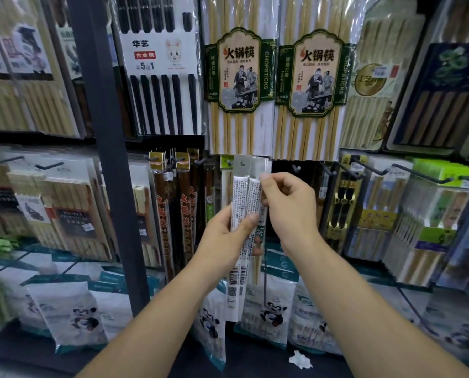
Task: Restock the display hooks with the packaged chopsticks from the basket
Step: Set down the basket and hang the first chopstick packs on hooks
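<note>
From my seat I have the left hand [225, 236] wrapped round the middle of two slim chopstick packets [242, 192], which stand upright, long axis vertical, printed backs toward me. Their top tabs reach the row of hooks; the nearest hook [229, 162] shows just left of those tabs, carrying a green-topped packet [226, 170]. The right hand [287, 208] pinches the packets' upper right edge, nearer the tabs than the left, so I judge it will steer them on. Whether the holes are threaded, I cannot tell.

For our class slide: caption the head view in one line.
Left hand and right hand hold slim chopstick packets up before rows of hanging packs.
</note>
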